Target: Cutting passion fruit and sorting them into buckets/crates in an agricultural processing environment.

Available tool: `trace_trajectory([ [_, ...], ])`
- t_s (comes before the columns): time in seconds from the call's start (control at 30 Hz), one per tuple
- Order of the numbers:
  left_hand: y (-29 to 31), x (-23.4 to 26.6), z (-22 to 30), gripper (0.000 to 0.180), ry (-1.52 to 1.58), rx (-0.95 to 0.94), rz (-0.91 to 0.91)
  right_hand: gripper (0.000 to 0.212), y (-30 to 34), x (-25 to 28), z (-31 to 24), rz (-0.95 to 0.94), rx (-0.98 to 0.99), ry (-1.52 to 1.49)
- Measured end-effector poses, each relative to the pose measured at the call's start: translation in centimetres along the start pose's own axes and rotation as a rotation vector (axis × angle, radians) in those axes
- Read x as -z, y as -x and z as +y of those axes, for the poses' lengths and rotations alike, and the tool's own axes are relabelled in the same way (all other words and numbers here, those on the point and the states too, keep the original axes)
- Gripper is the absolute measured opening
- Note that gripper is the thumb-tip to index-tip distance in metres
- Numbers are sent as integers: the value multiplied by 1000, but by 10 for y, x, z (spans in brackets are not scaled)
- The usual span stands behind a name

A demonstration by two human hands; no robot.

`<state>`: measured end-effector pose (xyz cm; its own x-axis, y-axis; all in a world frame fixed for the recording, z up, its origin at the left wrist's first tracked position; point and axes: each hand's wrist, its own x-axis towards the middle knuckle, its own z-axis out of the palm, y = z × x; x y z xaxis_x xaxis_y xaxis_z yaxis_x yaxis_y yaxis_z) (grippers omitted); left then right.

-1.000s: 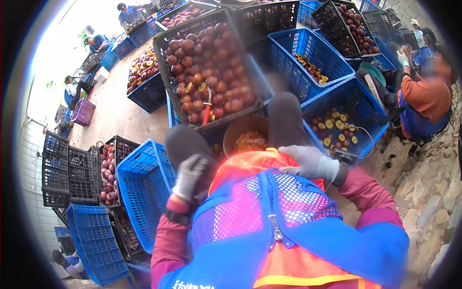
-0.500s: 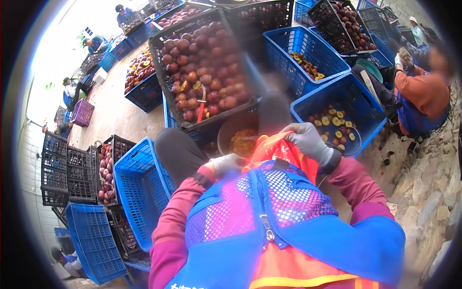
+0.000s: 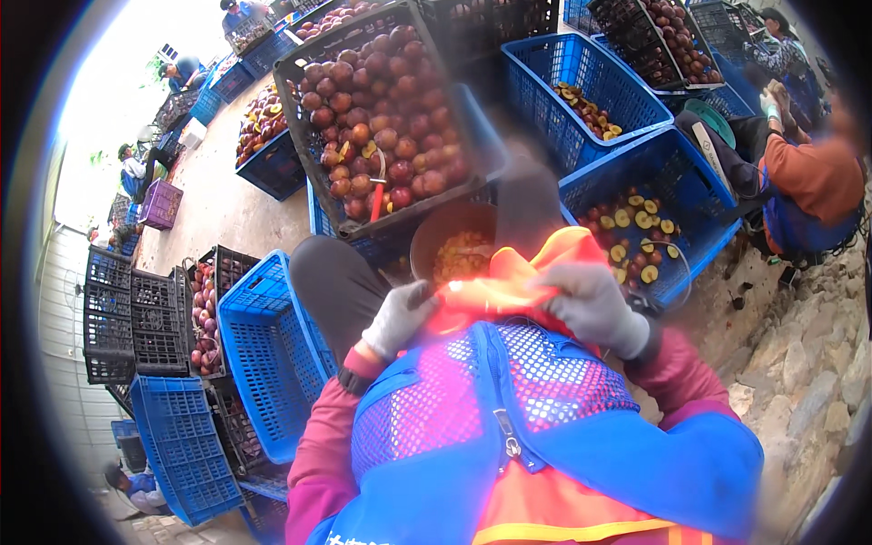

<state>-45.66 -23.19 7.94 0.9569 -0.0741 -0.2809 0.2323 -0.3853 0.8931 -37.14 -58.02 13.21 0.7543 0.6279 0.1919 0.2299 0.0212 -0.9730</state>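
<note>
Bright orange-red cloth (image 3: 509, 289) is stretched between my gloved hands, in front of the blue mesh vest (image 3: 563, 363) I wear. My left hand (image 3: 400, 320) grips the cloth's left end, fingers closed. On the other side my right hand (image 3: 595, 304) pinches the fabric, its fingers bunched. Just beyond the cloth, between my knees, is a round bowl (image 3: 429, 234) of yellow fruit pieces. A tilted black crate (image 3: 304, 150) full of dark red plums (image 3: 391, 100) stands farther out. On these plums lies a red-handled tool (image 3: 378, 198) with a curved metal end.
Blue crates with halved fruit (image 3: 636, 245) stand at the right, the nearer one (image 3: 699, 173) beside my right knee. An unfilled-looking blue crate (image 3: 272, 354) and stacked black crates (image 3: 132, 313) are at the left. A co-worker in an orange sleeve (image 3: 813, 182) sits at the far right.
My left hand has moved slightly left and my right hand has come lower and nearer. The cloth is now spread wider between them.
</note>
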Motion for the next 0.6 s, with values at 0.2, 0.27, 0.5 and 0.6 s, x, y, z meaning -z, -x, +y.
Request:
trace_trajectory([
  [0.2,29,0,5,17,-104,-143,-135,18,13,43,-11,-372,-188,116],
  [0.27,23,5,3,15,-194,-221,-181,19,13,62,3,-492,-377,146],
  [0.5,11,-2,-12,13,-484,-252,-241,25,1,75,3,-653,-536,-43],
  [0.6,-1,12,18,20,-235,-105,-304,24,-8,77,8,-667,-494,-133],
])
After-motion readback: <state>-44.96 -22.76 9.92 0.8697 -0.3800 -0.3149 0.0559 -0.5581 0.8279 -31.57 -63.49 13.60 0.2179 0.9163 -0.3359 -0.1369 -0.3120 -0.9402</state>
